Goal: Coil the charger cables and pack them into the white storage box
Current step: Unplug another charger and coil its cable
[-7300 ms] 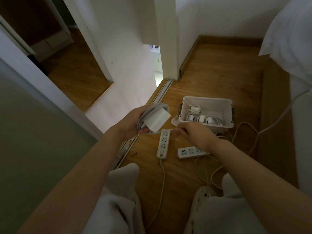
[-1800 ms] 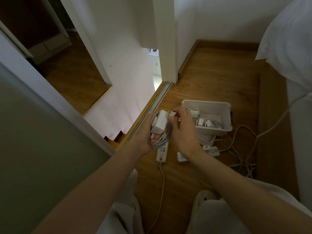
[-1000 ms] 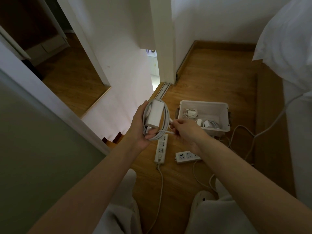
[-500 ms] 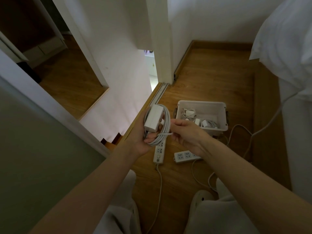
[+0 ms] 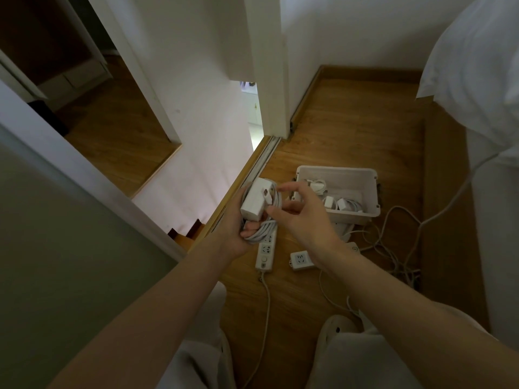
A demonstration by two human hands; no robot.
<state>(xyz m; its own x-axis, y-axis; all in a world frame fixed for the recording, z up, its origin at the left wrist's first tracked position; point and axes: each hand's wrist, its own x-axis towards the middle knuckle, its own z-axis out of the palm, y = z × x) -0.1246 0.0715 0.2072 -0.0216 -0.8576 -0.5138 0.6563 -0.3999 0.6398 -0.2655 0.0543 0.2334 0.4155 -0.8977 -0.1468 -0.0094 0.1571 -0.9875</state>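
Left hand (image 5: 233, 230) grips white rectangular charger brick (image 5: 254, 202) plus white cable coil (image 5: 264, 230), frame centre. Brick long axis near-vertical, top tilted right. Right hand (image 5: 306, 220) just right, fingers loosely spread, holding nothing, covers left end of white plastic storage box (image 5: 337, 171); white power strips (image 5: 265, 255) on floor below.

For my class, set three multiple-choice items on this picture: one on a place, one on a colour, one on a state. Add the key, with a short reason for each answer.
1. Where does the white storage box stand?
A on the bed; B on the wooden floor; C on a lap.
2. What colour is the charger brick?
A black; B red; C white.
3. How is the cable in the left hand?
A coiled in loops; B stretched out straight; C plugged into a wall.

Key:
1 B, floorboards show all round it.
2 C, it is as white as the cable.
3 A, its loops hang bunched from the fingers.
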